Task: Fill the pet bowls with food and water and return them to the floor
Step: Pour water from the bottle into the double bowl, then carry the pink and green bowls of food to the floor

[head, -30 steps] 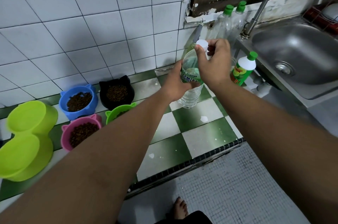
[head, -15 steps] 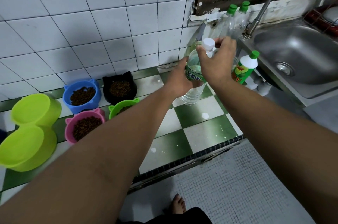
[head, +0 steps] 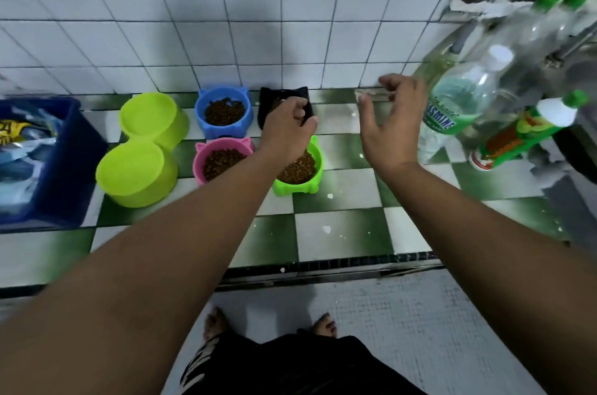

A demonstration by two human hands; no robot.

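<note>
Left hand [head: 287,128] loosely curled, right hand [head: 389,126] spread wide; neither holds anything. Four cat-eared plastic bowls sit on the green-and-white checked counter [head: 339,233]: black bowl [head: 284,93], green bowl [head: 292,189], blue bowl [head: 223,112] and pink bowl [head: 221,162]. Each holds brown kibble, though the black one is half hidden, so probably. One lime double bowl [head: 145,149], two wells bare. One white-capped clear water bottle [head: 458,104] stands just beside the right hand.

The left hand [head: 286,133] and right hand [head: 391,131], forearms [head: 193,233] and feet [head: 217,323] are bare; the garment [head: 290,365] is black with white stripes.
</note>
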